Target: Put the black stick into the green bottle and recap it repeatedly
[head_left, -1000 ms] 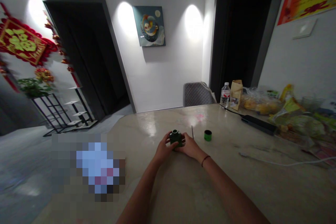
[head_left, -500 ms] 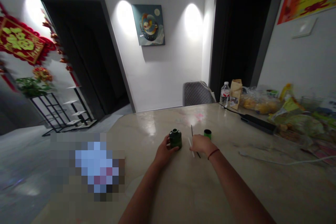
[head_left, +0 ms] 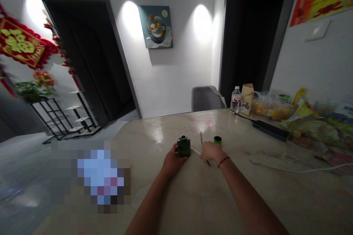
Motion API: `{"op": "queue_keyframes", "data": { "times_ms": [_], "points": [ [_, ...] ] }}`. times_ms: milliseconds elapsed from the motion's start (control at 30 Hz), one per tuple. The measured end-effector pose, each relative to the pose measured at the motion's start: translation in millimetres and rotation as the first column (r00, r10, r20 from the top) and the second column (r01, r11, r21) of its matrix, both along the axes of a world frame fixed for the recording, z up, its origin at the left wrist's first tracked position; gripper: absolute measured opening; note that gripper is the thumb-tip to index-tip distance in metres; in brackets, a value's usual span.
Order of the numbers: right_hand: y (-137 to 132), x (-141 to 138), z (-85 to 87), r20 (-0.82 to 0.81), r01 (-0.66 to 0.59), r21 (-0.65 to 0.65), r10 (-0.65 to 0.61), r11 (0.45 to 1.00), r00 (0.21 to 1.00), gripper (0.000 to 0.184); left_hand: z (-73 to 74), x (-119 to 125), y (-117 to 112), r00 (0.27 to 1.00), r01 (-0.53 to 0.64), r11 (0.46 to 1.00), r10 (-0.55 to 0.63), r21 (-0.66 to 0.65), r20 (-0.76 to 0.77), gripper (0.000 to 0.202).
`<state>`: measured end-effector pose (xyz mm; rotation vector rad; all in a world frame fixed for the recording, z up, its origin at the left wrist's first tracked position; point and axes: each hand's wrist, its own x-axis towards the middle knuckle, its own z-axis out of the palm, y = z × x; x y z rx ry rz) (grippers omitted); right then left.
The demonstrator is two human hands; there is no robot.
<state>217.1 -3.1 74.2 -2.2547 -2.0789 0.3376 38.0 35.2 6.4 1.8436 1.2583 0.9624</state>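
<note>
A small dark green bottle (head_left: 184, 147) with a pale open mouth stands upright on the table. My left hand (head_left: 173, 159) is wrapped round its left side and front. To the right, my right hand (head_left: 211, 151) pinches a thin white stick (head_left: 195, 151), whose far end points left toward the bottle. Beneath that hand lies a thin black stick (head_left: 201, 136), both ends showing and its middle hidden. Just behind the right hand stands a short green cap (head_left: 217, 140) with a dark hollow top.
The marble-look table (head_left: 204, 198) spreads around my hands. On the right are a water bottle (head_left: 235, 100), a paper bag (head_left: 247, 99), a black power strip (head_left: 270, 130), a white cable (head_left: 298, 171) and bagged food (head_left: 273, 110). A blurred patch covers the left.
The white stick has swung from nearly upright in view to pointing left at the bottle. My left hand and the bottle stay in place.
</note>
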Motion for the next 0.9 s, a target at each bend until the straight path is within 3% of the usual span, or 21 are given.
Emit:
{"op": "queue_keyframes", "data": {
  "times_ms": [100, 200, 300, 367, 467, 633, 900],
  "points": [
    [2.5, 9.2, 8.5, -0.118, 0.072, 0.121, -0.058, 0.99, 0.991, 0.026, -0.5, -0.2, 0.4, 1.0, 0.001, 1.0, -0.001, 0.005, 0.011, 0.072],
    [7.2, 11.3, 16.1, -0.359, 0.195, 0.354, -0.06, 0.915, 0.932, 0.017, -2.2, -0.4, 1.4, 1.0, -0.007, 1.0, 0.007, 0.026, 0.019, 0.072],
    [13.3, 3.6, 18.7, -0.607, 0.291, 0.553, 0.138, 0.781, 0.783, 0.018, -4.2, -0.7, 2.5, 0.999, -0.012, 0.999, 0.011, 0.03, 0.037, 0.071],
    [16.3, -4.1, 17.8, -0.694, 0.342, 0.618, 0.287, 0.708, 0.66, 0.021, -5.2, -0.9, 2.9, 0.998, -0.011, 0.999, 0.01, 0.034, 0.054, 0.071],
    [18.3, -13.6, 14.0, -0.74, 0.401, 0.64, 0.384, 0.656, 0.552, 0.023, -6.3, -0.8, 3.1, 0.998, -0.021, 0.999, 0.019, 0.036, 0.055, 0.071],
    [20.6, -20.2, 5.2, -0.741, 0.378, 0.635, 0.392, 0.674, 0.546, 0.021, -7.2, -0.3, 3.2, 0.999, -0.005, 1.0, 0.004, 0.024, 0.046, 0.07],
    [23.3, -29.9, -7.8, -0.641, 0.234, 0.626, 0.32, 0.744, 0.698, 0.021, -4.6, -0.1, 0.9, 1.0, -0.014, 0.999, 0.013, 0.04, 0.019, 0.071]
  ]
}}
